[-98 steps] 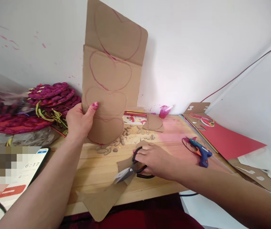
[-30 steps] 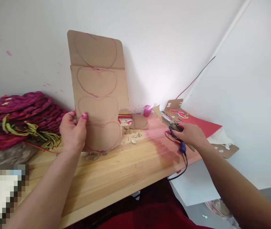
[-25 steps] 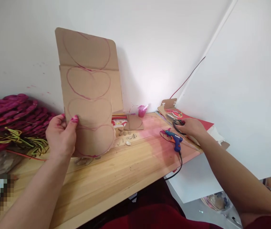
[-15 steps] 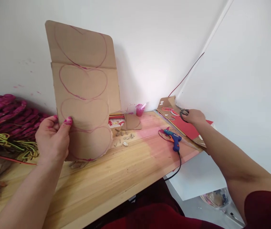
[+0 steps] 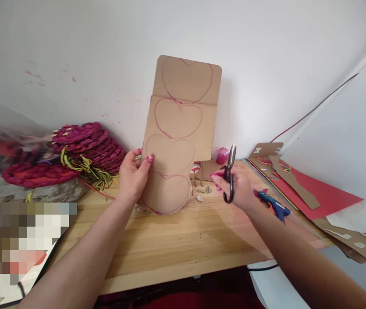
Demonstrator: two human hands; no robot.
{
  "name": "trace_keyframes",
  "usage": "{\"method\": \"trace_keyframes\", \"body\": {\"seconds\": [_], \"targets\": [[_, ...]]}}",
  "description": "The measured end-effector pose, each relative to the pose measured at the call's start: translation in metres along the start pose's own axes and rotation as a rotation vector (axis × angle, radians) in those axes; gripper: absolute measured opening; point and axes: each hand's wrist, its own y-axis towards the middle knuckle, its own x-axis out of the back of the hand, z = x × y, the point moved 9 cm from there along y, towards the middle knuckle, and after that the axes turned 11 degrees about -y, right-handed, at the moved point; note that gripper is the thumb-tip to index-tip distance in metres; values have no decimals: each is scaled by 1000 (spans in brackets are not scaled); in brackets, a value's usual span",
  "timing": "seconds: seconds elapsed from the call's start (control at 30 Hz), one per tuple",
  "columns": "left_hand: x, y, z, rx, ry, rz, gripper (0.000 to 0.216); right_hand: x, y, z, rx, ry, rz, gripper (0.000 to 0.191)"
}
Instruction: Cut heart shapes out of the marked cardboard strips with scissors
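My left hand (image 5: 134,174) pinches the left edge of a tall piece of cardboard (image 5: 207,124), thumb on its front. Several heart outlines in purple-pink run down the sheet, and its lower end is cut to a rounded shape along the lowest outline. To the right of the cardboard, my right hand (image 5: 237,186) is closed on black-handled scissors (image 5: 227,184), their blades pointing up and apart from the sheet. Pink colour stains the fingertips of both hands. Behind the right wrist lies a blue glue gun (image 5: 275,205), partly covered by the forearm.
Braided magenta coils (image 5: 89,141) with yellow-green strands are piled at the left on the wooden table (image 5: 170,244). Small shells (image 5: 199,198) and a pink cup (image 5: 221,155) sit behind the hands. Red sheet (image 5: 331,193) and cardboard scraps (image 5: 295,182) cover the right side.
My right hand has lifted the scissors from the pile at the right and brought them near the cardboard. The view has turned left; my left hand still holds the cardboard.
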Motion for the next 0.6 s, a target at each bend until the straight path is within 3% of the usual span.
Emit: {"method": "trace_keyframes", "body": {"seconds": [0.1, 0.23, 0.37, 0.5, 0.6], "targets": [[0, 1, 1, 3, -25, 20, 42, -33, -5, 16, 5, 99, -43, 39], [3, 4, 3, 5, -10, 10, 41, -52, 0, 29, 86, 85, -112, 36], [-6, -3, 0, 16, 35, 51, 40, -73, 6, 28, 93, 183, -32, 37], [-24, -13, -8, -29, 33, 146, 47, -76, 3, 13, 40, 307, -88, 48], [-20, -12, -8, -37, 11, 88, 42, -67, 2, -3, -34, 373, -179, 46]]}}
